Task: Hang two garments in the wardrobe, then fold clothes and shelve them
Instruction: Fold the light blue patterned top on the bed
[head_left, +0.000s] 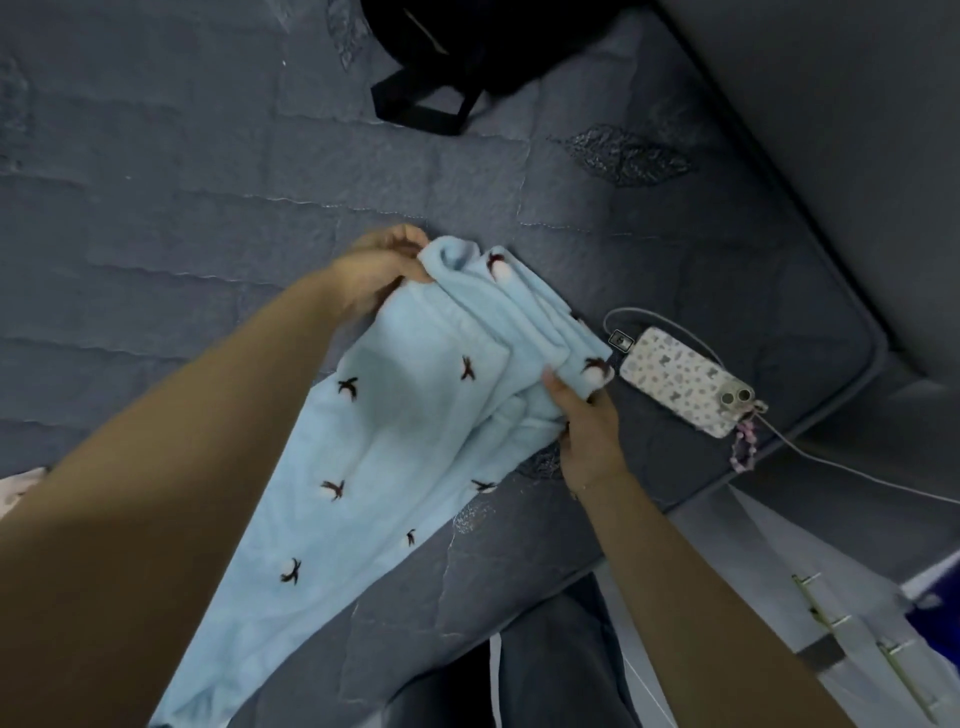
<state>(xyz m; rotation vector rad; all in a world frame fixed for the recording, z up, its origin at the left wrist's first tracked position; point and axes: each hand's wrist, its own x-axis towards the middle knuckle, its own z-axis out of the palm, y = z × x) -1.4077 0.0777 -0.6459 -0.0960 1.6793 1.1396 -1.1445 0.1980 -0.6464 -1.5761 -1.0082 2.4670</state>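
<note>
Item: light blue fleece garment (395, 431), scattered with small dark embroidered motifs (some with white tufts). Lies lengthwise on the bed (208, 171), its bunched upper end raised slightly off the quilt and its lower end trailing toward the near edge of the bed.

Left hand (382, 273): fingers curled, pinching the far corner of the bunched end.

Right hand (584, 421): fingers curled round the near corner of the same end, thumb on top of the fabric.

Bed: dark grey-blue quilted cover with stitched seams and darker leaf-shaped patches.

Phone (685, 382): patterned pale case, face down on the bed just beside the garment's bunched end, a white cable (852, 470) plugged in and running off the bed's corner; a beaded charm hangs from its lower end.

Black bag (467, 52): at the far side of the bed, strap loop lying on the cover, well apart from the garment.
</note>
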